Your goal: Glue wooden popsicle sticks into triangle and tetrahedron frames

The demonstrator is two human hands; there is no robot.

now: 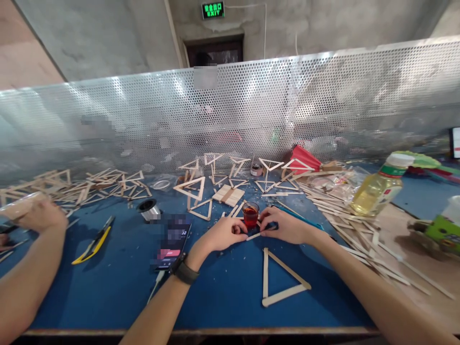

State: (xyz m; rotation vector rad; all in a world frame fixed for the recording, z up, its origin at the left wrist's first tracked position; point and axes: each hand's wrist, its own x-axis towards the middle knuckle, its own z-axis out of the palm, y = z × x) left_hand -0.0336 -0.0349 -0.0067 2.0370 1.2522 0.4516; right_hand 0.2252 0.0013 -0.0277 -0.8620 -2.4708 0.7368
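Observation:
A short wooden stick (253, 236) spans the gap between my two hands, just in front of a small clear cup (250, 215) of dark red liquid. My left hand (227, 234), with a dark band on its wrist, is closed on the stick's left end. On the other end, the fingers of my right hand (283, 225) are pinched. Nearer to me, a triangle of flat wooden sticks (286, 297) lies on the blue table (223, 306). Behind the cup sits a bundle of craft sticks (228, 195).
At left are a phone (176, 244), a yellow cutter (95, 242), a wire spool (149, 211) and another person's arm (43, 263). Several stick frames (192, 189) stand at the back before a perforated metal screen (244, 105). Loose sticks (345, 215) and an oil bottle (381, 187) lie right.

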